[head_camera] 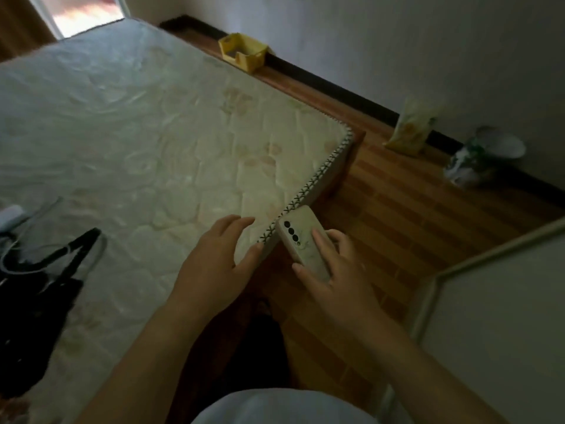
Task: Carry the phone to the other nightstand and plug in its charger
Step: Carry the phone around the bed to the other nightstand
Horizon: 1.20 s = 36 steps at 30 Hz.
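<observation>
Your right hand (333, 267) is holding the phone (305, 243), fingers wrapped across its back, thumb on the near edge; your left hand (214, 258) is empty, fingers loosely spread over the mattress (137, 133) corner. Keep that wrap firm while walking round the bed; no nightstand or charger in view yet. Phone's long axis runs away from your fingertips, camera end pointing up-left at the mattress edge, back face up.

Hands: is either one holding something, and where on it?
The right hand holds the phone by its lower half, back facing up. The left hand holds nothing.
</observation>
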Motion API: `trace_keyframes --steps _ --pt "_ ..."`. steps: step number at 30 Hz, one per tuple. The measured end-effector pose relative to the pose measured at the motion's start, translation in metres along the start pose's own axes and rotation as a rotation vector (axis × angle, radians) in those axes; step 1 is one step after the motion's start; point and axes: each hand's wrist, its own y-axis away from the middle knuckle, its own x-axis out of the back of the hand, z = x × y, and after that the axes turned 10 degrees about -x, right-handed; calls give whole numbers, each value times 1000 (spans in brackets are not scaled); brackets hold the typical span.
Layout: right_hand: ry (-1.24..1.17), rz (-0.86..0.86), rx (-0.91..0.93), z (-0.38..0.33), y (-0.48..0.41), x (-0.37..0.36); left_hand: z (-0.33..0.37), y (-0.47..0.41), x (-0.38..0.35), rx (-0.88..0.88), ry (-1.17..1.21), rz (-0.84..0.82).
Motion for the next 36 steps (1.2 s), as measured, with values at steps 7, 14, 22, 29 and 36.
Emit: trace_keyframes --steps 7,14,22,29,36 --pt "8 102 -234 9 -90 33 -18 -144 -18 -162 29 -160" --pt "5 253 -331 24 -158 62 -1 -257 -45 -330 15 -333" --pt "-107 334 -436 72 -206 91 26 -332 -84 -401 36 -436" --pt "-82 380 -444 137 -282 160 87 -429 -158 -507 33 -469" --pt "-129 511 -486 212 -351 287 200 -544 -233 -652 19 -512"
